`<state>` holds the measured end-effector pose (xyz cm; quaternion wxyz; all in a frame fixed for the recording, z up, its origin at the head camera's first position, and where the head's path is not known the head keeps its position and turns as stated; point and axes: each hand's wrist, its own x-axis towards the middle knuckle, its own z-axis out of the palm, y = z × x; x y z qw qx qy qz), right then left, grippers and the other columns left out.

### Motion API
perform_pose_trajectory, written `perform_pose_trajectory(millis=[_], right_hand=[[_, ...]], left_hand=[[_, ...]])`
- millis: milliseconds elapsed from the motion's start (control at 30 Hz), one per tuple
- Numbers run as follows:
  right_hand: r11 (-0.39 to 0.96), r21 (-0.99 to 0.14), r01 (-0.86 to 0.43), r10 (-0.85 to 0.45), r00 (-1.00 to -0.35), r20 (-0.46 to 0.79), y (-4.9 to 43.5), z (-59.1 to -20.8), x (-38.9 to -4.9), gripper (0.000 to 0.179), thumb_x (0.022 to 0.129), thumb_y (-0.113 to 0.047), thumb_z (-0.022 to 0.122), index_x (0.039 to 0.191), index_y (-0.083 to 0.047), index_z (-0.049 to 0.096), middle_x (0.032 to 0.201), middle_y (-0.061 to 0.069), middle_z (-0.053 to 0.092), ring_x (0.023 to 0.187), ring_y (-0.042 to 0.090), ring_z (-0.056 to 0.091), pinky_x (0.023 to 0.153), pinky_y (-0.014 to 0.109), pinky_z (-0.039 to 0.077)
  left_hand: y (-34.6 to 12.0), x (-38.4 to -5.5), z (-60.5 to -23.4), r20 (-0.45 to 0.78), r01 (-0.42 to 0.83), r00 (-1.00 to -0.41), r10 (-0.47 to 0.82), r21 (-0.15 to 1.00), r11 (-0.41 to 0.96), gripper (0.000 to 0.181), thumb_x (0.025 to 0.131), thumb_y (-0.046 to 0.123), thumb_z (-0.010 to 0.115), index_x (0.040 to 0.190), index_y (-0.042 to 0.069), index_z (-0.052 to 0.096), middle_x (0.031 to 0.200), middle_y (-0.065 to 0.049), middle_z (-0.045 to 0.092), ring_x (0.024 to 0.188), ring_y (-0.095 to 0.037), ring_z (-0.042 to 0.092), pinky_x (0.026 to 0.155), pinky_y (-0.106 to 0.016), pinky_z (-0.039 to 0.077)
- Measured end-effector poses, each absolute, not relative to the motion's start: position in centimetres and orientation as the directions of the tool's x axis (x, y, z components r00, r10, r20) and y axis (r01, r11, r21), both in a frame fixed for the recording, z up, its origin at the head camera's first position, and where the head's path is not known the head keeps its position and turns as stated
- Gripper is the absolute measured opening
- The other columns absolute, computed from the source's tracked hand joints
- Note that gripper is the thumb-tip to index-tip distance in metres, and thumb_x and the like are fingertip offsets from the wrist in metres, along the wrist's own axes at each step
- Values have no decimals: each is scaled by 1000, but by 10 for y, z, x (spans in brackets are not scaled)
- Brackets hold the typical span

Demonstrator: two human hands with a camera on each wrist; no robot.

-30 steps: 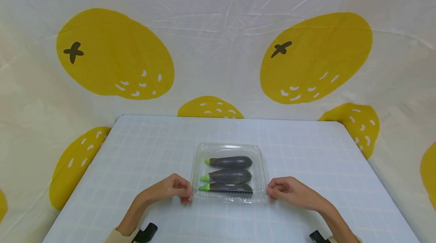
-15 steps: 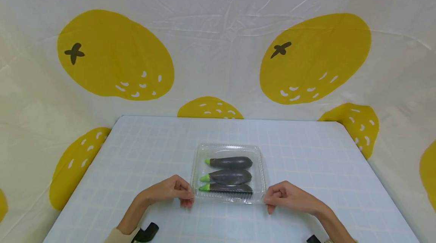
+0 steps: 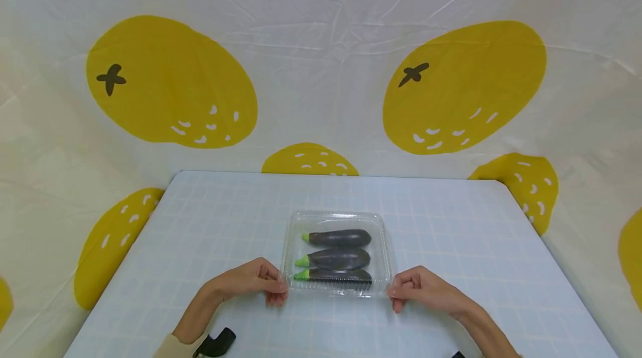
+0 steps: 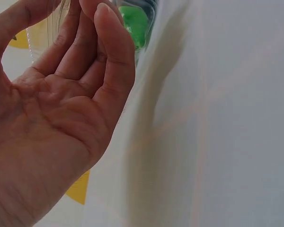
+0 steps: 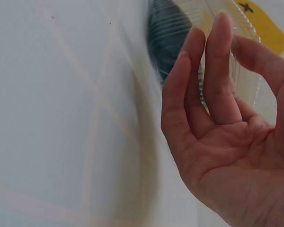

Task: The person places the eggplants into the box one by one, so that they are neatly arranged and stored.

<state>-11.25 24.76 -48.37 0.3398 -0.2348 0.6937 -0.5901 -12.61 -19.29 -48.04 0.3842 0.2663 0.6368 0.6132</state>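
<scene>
A clear plastic container (image 3: 376,224) sits at the middle of the table with three eggplants inside: a far eggplant (image 3: 341,238), a middle eggplant (image 3: 341,260) and a near eggplant (image 3: 346,275). The near one shows partly through the ridged front wall. My left hand (image 3: 263,281) pinches the container's front left corner between thumb and fingers. At the front right corner, my right hand (image 3: 421,289) pinches the rim in the same way. In the left wrist view a green stem end (image 4: 134,26) shows beyond the fingers; the right wrist view shows a dark eggplant end (image 5: 168,35).
A pale checked cloth covers the table (image 3: 225,207). Behind it and at its sides hangs a white curtain (image 3: 321,85) with large yellow fruit prints. A black wrist device (image 3: 218,342) is by the left sleeve.
My right hand has moved slightly inward and taken hold of the container's front right corner. The left hand has shifted a little to the right onto its corner. The eggplants have hardly moved.
</scene>
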Motion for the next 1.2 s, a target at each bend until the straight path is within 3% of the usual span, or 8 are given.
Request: perform_pose_trajectory(millis=[300,600,833,1200], right_hand=[[196,-972,126,-714,-661,-230,247,-484,-112,29,105,-14,59,103,12,71,84,3,76,85,13,71,89,26,55],[122,-984,132,-740,-648,-179,245,-487,-112,30,105,-10,57,90,15,65,81,0,72,83,10,66,84,27,56],[92,-989,112,-736,-662,-143,246,-489,-112,31,104,-8,56,82,13,63,81,2,71,84,13,66,88,29,54],[117,-983,140,-709,-682,-181,247,-488,-110,29,104,-10,58,95,16,66,78,-3,72,81,11,68,86,27,56]], left_hand=[[-194,-126,-479,-170,-150,-557,813,983,103,32,103,13,63,99,-18,70,86,-4,74,71,-7,64,67,-20,56],[-194,-125,-478,-169,-150,-568,805,984,101,32,101,12,65,98,-20,69,85,-4,74,71,-6,65,67,-20,56],[-194,-126,-482,-170,-125,-595,785,985,119,31,101,13,66,97,-17,70,83,-2,74,70,-6,65,66,-20,56],[-194,-127,-481,-201,-118,-601,773,980,163,31,102,15,66,97,-16,71,82,-1,72,71,-6,64,65,-19,54]])
